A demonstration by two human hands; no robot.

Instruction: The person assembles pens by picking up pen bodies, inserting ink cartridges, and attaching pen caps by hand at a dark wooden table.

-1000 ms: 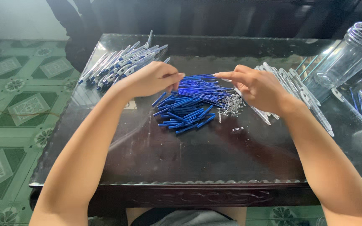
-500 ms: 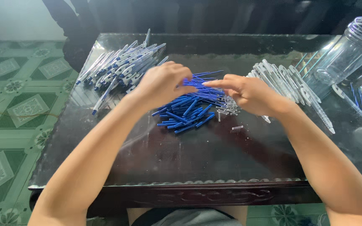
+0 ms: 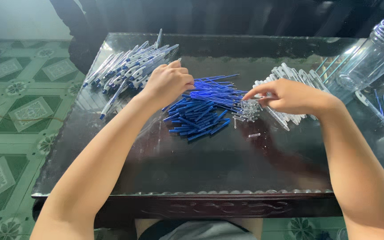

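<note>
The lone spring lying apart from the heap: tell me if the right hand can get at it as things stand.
Probably yes: the lone spring lies on bare table just below the right hand, with nothing over it or between them.

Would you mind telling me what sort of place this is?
Probably a home used for piecework: a glass-topped wooden table on a patterned tile floor, with piles of pens, blue refills and springs.

Blue refills (image 3: 203, 109), silver springs (image 3: 247, 111), white-and-blue pens (image 3: 130, 71), white barrels (image 3: 290, 75), clear plastic jar (image 3: 374, 53). Glossy dark-brown table (image 3: 192, 169). Green floor tiles (image 3: 18, 111) with pale floral-square pattern.
</note>
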